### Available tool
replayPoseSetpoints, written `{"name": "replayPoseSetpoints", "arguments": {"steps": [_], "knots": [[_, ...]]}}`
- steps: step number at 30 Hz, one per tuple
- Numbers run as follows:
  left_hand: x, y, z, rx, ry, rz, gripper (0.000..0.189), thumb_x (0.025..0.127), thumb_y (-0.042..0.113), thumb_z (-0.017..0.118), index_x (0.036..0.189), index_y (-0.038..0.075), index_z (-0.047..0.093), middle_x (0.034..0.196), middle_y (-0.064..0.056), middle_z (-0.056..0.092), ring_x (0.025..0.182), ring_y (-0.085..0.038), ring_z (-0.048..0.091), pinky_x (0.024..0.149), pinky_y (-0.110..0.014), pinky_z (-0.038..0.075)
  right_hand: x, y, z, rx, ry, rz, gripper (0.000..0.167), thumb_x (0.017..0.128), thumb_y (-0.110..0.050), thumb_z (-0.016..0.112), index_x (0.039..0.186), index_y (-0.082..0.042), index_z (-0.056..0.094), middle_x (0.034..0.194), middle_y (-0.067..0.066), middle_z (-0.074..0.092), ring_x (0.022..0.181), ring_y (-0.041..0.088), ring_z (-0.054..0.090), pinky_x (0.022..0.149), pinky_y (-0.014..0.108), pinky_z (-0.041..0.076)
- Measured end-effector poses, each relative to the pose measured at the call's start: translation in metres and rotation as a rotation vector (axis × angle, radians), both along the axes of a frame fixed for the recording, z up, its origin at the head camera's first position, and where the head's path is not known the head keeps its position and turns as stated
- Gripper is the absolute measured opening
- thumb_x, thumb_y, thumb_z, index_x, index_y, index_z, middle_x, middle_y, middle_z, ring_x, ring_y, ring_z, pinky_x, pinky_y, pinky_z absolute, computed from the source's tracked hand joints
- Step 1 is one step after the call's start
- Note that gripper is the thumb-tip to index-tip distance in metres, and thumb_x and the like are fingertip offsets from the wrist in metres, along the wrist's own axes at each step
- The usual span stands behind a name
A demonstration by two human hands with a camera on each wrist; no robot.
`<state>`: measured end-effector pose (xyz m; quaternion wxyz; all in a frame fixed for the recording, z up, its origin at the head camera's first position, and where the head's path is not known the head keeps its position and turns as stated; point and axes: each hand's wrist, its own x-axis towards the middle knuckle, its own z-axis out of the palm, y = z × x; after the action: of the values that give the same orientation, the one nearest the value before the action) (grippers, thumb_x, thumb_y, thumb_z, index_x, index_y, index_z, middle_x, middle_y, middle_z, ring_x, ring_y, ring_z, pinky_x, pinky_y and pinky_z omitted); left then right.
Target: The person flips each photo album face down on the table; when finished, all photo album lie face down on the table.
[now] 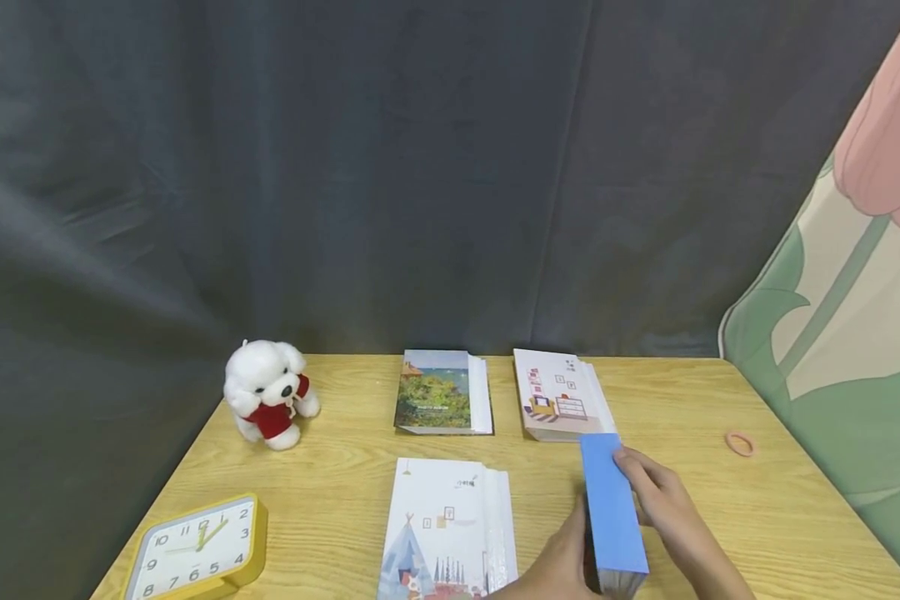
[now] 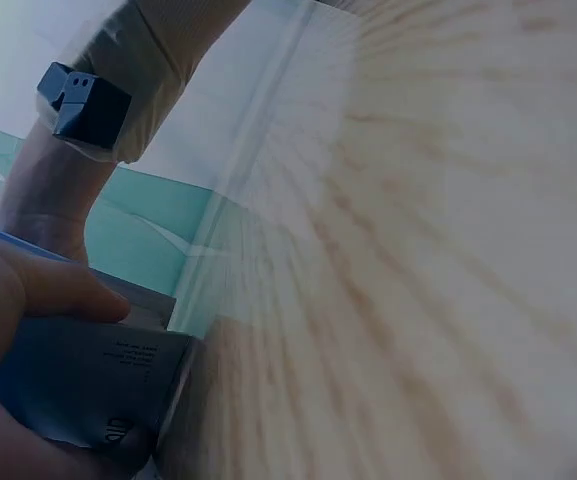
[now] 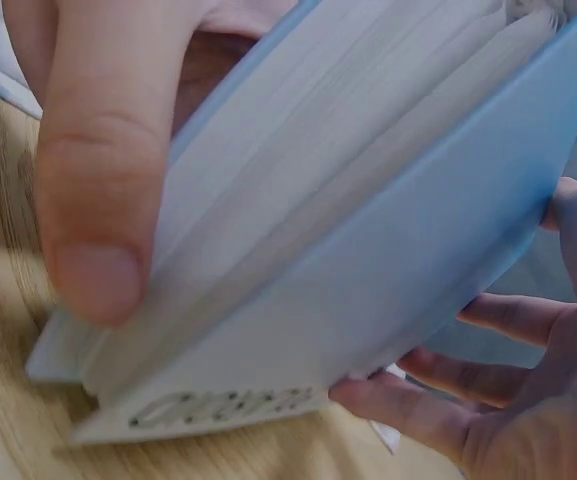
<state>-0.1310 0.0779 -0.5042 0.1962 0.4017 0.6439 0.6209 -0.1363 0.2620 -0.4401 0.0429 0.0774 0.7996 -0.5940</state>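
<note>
A blue photo album (image 1: 613, 504) stands on edge between my two hands at the front right of the table, its blue spine facing up in the head view. My left hand (image 1: 558, 560) grips it from the left; in the left wrist view, the thumb and a finger lie about its dark printed cover (image 2: 88, 375). From the right, my right hand (image 1: 663, 504) holds the album near its far end. Close up in the right wrist view, the right thumb (image 3: 103, 190) lies by the white page edges (image 3: 298, 180), while the left fingers spread along the blue cover.
Left of the hands lies a white album with a tent picture (image 1: 438, 533). Behind are a landscape-covered album (image 1: 433, 396) and a room-picture album (image 1: 558, 396). A plush dog (image 1: 273, 392), a yellow clock (image 1: 198, 546) and a pink hair tie (image 1: 739, 443) also sit on the table.
</note>
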Motion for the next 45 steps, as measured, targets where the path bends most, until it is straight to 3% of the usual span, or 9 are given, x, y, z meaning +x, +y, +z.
{"name": "replayPoseSetpoints", "arguments": {"steps": [3,6,10,15,22,28,31,35,45], "knots": [[0.000,-0.003,0.003,-0.072,-0.029,0.037,0.110,0.080,0.016,0.075,0.159,0.008,-0.002,0.156,-0.003,0.024,0.135,-0.012,0.036,0.102,-0.025,0.038,0.001,0.006,-0.002,-0.030,-0.018,0.013,0.080,0.104,-0.053,0.037,0.150,0.012,0.028,0.148,0.035,0.034,0.132,0.050,0.041,0.090,0.054,0.052],[0.002,-0.007,0.006,-0.142,-0.035,0.090,0.108,0.078,0.017,0.076,0.158,0.001,0.006,0.152,-0.005,0.031,0.133,-0.014,0.039,0.098,-0.026,0.041,0.003,0.011,-0.004,-0.067,-0.039,0.010,0.079,0.105,-0.052,0.035,0.151,0.010,0.025,0.147,0.034,0.036,0.126,0.047,0.047,0.092,0.052,0.051],[0.004,-0.011,0.008,-0.233,0.080,0.180,0.104,0.075,0.021,0.078,0.156,-0.001,0.017,0.151,-0.013,0.034,0.136,-0.022,0.037,0.104,-0.032,0.038,0.004,0.016,-0.007,-0.116,-0.062,-0.019,0.078,0.105,-0.051,0.037,0.153,0.009,0.022,0.145,0.032,0.038,0.115,0.031,0.057,0.087,0.040,0.053],[0.007,-0.012,0.012,-0.372,0.196,0.287,0.105,0.071,0.029,0.083,0.156,0.008,0.026,0.150,-0.015,0.034,0.135,-0.026,0.037,0.101,-0.041,0.043,0.004,0.022,-0.009,-0.092,-0.084,-0.049,0.080,0.104,-0.052,0.040,0.156,0.004,0.018,0.153,0.033,0.027,0.116,0.026,0.054,0.083,0.034,0.054],[0.008,-0.014,0.017,-0.495,0.226,0.331,0.103,0.069,0.036,0.086,0.155,0.013,0.034,0.148,-0.012,0.037,0.133,-0.024,0.038,0.099,-0.039,0.046,0.008,0.026,-0.008,0.117,-0.029,-0.088,0.070,0.105,-0.044,0.043,0.150,0.009,0.033,0.144,0.035,0.042,0.108,0.026,0.062,0.078,0.031,0.056],[0.009,-0.012,0.019,-0.629,0.282,0.384,0.096,0.070,0.045,0.088,0.151,0.020,0.043,0.147,-0.011,0.041,0.132,-0.025,0.042,0.097,-0.040,0.048,0.012,0.022,-0.009,0.294,0.039,-0.153,0.056,0.102,-0.026,0.056,0.142,0.012,0.045,0.118,0.034,0.062,0.086,0.028,0.070,0.062,0.033,0.058],[0.010,-0.010,0.020,-0.675,0.280,0.396,0.094,0.068,0.047,0.088,0.149,0.024,0.047,0.147,-0.010,0.041,0.132,-0.025,0.041,0.097,-0.042,0.049,0.012,0.018,-0.011,0.414,0.051,-0.152,0.067,0.098,-0.036,0.063,0.138,0.015,0.046,0.116,0.039,0.060,0.087,0.040,0.070,0.059,0.037,0.059],[0.009,-0.009,0.020,-0.713,0.303,0.399,0.090,0.069,0.051,0.087,0.146,0.025,0.050,0.147,-0.007,0.040,0.132,-0.022,0.039,0.097,-0.040,0.048,0.010,0.015,-0.015,0.562,0.057,-0.127,0.084,0.090,-0.049,0.069,0.135,0.019,0.046,0.126,0.045,0.049,0.102,0.054,0.061,0.068,0.046,0.059],[0.007,-0.011,0.019,-0.791,0.577,0.360,0.080,0.071,0.060,0.082,0.137,0.019,0.061,0.145,-0.011,0.042,0.126,-0.019,0.040,0.092,-0.030,0.049,0.011,0.018,-0.033,0.616,-0.022,-0.081,0.074,0.093,-0.040,0.066,0.132,0.019,0.048,0.119,0.039,0.058,0.101,0.049,0.063,0.079,0.055,0.054]]}}
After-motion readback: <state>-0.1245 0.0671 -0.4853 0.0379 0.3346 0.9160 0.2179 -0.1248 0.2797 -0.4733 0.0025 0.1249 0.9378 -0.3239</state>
